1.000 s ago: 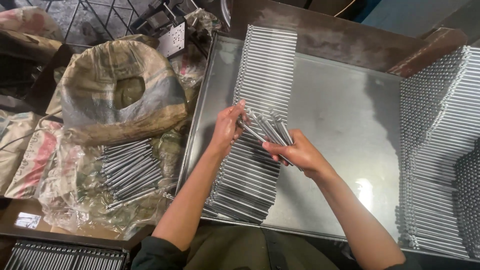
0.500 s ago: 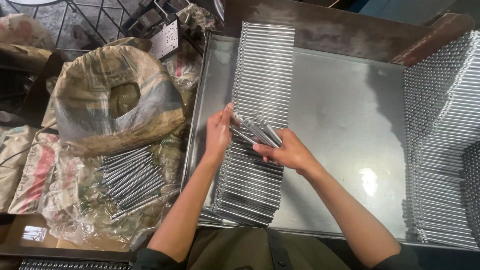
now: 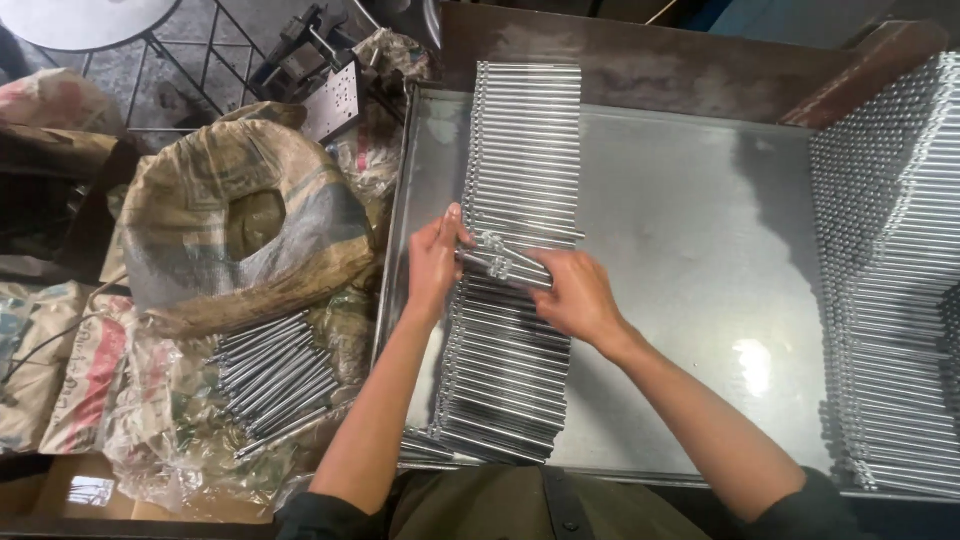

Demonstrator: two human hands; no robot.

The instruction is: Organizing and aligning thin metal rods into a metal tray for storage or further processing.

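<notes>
A long row of thin metal rods lies side by side along the left part of a shallow steel tray. My left hand presses against the left ends of a small bundle of rods lying on top of the row. My right hand grips the same bundle from the right, fingers curled over it. The bundle lies nearly level with the row beneath it.
A tall stack of the same rods fills the tray's right side. Left of the tray sit an open woven sack, loose rods on plastic sheeting, and a metal fixture behind. The tray has raised walls.
Both hands have brought the bundle down from a tilted hold onto the row, turning it level and squaring its ends. The camera view has shifted slightly.
</notes>
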